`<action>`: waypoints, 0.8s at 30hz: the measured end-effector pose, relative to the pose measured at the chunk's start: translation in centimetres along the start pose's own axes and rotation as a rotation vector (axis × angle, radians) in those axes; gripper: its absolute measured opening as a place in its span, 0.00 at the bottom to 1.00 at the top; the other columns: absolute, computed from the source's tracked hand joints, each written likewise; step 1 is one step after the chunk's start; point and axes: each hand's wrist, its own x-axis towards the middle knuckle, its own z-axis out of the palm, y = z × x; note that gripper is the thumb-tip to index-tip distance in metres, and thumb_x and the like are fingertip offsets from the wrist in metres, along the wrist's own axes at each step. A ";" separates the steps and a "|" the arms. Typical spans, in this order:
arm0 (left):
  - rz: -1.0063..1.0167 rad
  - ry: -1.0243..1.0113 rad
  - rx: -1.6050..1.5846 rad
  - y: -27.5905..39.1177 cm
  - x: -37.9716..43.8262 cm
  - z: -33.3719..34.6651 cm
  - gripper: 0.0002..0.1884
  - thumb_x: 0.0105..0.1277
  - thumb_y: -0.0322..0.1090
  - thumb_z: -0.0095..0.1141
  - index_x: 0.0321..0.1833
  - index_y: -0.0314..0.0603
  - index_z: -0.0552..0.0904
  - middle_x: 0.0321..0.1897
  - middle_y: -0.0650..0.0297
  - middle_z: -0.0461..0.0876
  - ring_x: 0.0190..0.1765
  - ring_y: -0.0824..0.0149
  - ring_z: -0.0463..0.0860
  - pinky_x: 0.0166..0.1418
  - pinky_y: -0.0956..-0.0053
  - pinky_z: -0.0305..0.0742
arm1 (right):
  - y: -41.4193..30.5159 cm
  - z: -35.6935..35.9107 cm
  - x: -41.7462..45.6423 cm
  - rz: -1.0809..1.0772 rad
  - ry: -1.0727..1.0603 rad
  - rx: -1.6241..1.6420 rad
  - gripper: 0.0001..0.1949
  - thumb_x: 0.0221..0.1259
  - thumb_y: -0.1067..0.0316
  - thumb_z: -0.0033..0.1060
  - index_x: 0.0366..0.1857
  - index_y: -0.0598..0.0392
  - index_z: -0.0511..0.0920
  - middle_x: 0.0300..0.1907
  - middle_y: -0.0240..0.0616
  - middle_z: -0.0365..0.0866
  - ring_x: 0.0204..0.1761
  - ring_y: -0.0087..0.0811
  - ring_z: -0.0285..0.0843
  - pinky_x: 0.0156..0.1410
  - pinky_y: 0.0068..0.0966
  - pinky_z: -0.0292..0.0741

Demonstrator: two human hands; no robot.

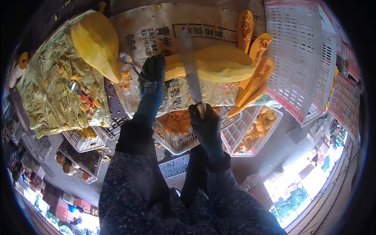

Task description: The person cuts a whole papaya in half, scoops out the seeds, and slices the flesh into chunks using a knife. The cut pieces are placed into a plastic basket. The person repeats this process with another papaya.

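Observation:
A peeled yellow squash (226, 63) lies crosswise on a printed woven sack (132, 22). My gloved left hand (152, 72) grips its narrow left end. In my gloved right hand (205, 123) is the handle of a long knife (192, 73), whose blade, blurred, lies across the squash; whether it has cut in, I cannot tell. Several cut squash pieces with seedy orange hollows (252, 82) lie at the right end of the squash, partly overlapping. A metal spoon (127, 58) rests beside my left hand, near orange pulp scraps (125, 77).
Another peeled squash (98, 44) lies at the left, near a yellowish sack (58, 97) strewn with peelings. Below the work surface stand a crate of orange pulp (173, 124) and a crate of cut chunks (261, 126). White plastic crates (296, 58) are stacked at the right.

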 end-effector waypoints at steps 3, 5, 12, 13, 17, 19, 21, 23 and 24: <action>-0.008 -0.055 0.005 -0.2 0.5 0.0 0.35 0.59 0.27 0.59 0.73 0.44 0.70 0.62 0.51 0.77 0.64 0.46 0.79 0.59 0.52 0.83 | 1.1 0.4 -1.0 -0.507 0.268 0.099 0.09 0.66 0.71 0.72 0.46 0.57 0.83 0.31 0.40 0.85 0.28 0.33 0.85 0.31 0.31 0.79; -0.049 -0.159 0.029 -0.2 0.9 -0.4 0.36 0.57 0.27 0.60 0.73 0.44 0.70 0.61 0.51 0.77 0.63 0.46 0.78 0.60 0.51 0.82 | 2.1 0.8 -0.3 -0.434 0.239 0.397 0.09 0.67 0.70 0.71 0.46 0.57 0.82 0.32 0.40 0.86 0.29 0.31 0.86 0.32 0.30 0.79; -0.032 -0.154 0.010 0.4 0.9 -1.0 0.43 0.53 0.27 0.64 0.76 0.43 0.65 0.64 0.49 0.72 0.66 0.42 0.75 0.63 0.49 0.79 | 6.1 2.8 2.5 -0.418 0.212 -0.100 0.08 0.68 0.68 0.70 0.45 0.52 0.81 0.33 0.39 0.85 0.32 0.33 0.85 0.33 0.32 0.79; -0.035 -0.158 0.012 0.3 0.9 -1.0 0.43 0.53 0.27 0.64 0.77 0.44 0.65 0.65 0.48 0.72 0.66 0.42 0.74 0.63 0.49 0.79 | 6.5 3.2 2.7 -0.580 0.283 -0.270 0.08 0.68 0.67 0.70 0.46 0.53 0.81 0.31 0.39 0.85 0.29 0.35 0.84 0.33 0.31 0.79; -0.033 -0.191 -0.005 -0.2 0.4 -0.7 0.46 0.52 0.28 0.65 0.78 0.44 0.63 0.66 0.49 0.72 0.67 0.42 0.73 0.65 0.47 0.78 | 7.6 4.1 1.6 -0.350 0.223 0.567 0.11 0.66 0.68 0.72 0.47 0.55 0.81 0.29 0.43 0.85 0.29 0.42 0.86 0.34 0.33 0.80; -0.006 -0.170 -0.011 -0.2 0.3 -0.5 0.46 0.52 0.28 0.65 0.79 0.44 0.63 0.66 0.49 0.71 0.68 0.42 0.73 0.65 0.46 0.77 | 7.9 4.4 2.0 -0.418 0.277 0.288 0.11 0.67 0.66 0.71 0.48 0.54 0.81 0.29 0.45 0.86 0.30 0.46 0.87 0.34 0.35 0.80; -0.050 -0.227 -0.033 -0.1 0.3 -0.3 0.47 0.52 0.29 0.67 0.79 0.44 0.63 0.67 0.49 0.71 0.69 0.42 0.73 0.65 0.46 0.77 | 8.3 4.8 3.3 -0.263 0.223 -0.008 0.09 0.70 0.62 0.67 0.46 0.52 0.80 0.28 0.51 0.84 0.31 0.53 0.86 0.33 0.41 0.80; -0.043 -0.205 -0.055 0.1 0.5 -0.4 0.47 0.51 0.30 0.69 0.79 0.44 0.64 0.68 0.49 0.70 0.69 0.42 0.72 0.65 0.46 0.77 | 8.7 5.4 4.5 -0.253 0.225 -0.191 0.08 0.72 0.60 0.65 0.41 0.51 0.78 0.26 0.54 0.81 0.28 0.56 0.83 0.31 0.43 0.78; -0.030 -0.143 -0.049 0.2 0.5 -0.7 0.48 0.51 0.31 0.72 0.78 0.45 0.64 0.69 0.49 0.70 0.69 0.41 0.73 0.65 0.46 0.77 | 8.9 5.9 4.9 -0.314 0.277 -0.189 0.08 0.72 0.61 0.66 0.39 0.52 0.78 0.26 0.52 0.80 0.26 0.54 0.82 0.30 0.42 0.77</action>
